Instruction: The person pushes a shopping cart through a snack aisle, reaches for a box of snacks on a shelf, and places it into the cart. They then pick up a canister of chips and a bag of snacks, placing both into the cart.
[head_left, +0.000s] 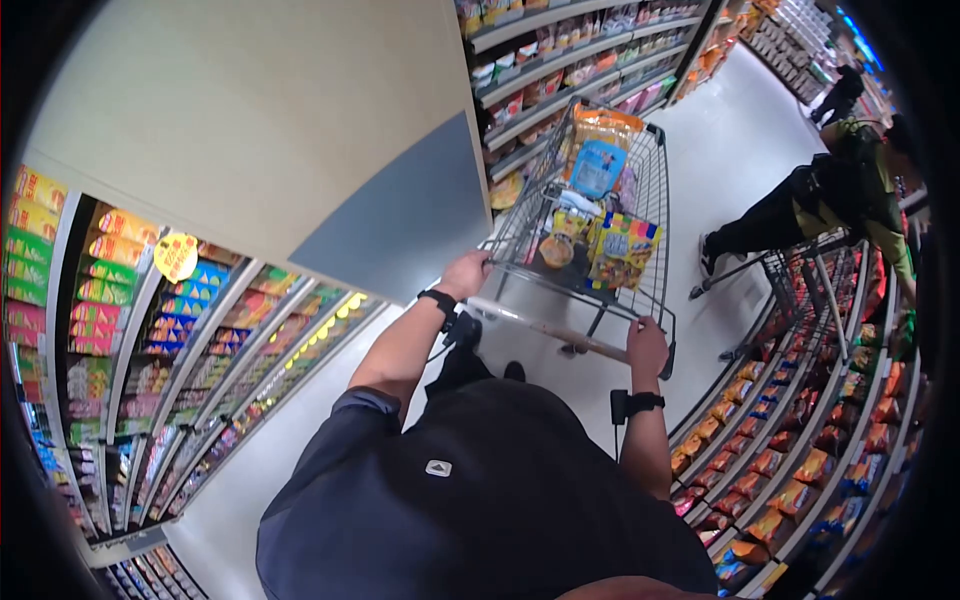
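Note:
A wire shopping cart (662, 200) stands in front of me. My left hand (466, 274) is closed on the left end of its rear edge, by the handle bar (550, 327). At the bar's right end, my right hand (647, 345) is closed on the cart too. Inside the basket lie a blue pouch (598, 168), an orange package (607, 122), a colourful yellow bag (625, 250) and a small round tub (556, 251). Black bands with small devices are on both my wrists.
A large beige and grey pillar (400, 200) stands close on the left, beside shelves of packets (110, 280). More shelves (540, 60) run ahead. At the right are snack shelves (780, 480), a person (800, 200) with another cart (790, 265), and a farther person (842, 92).

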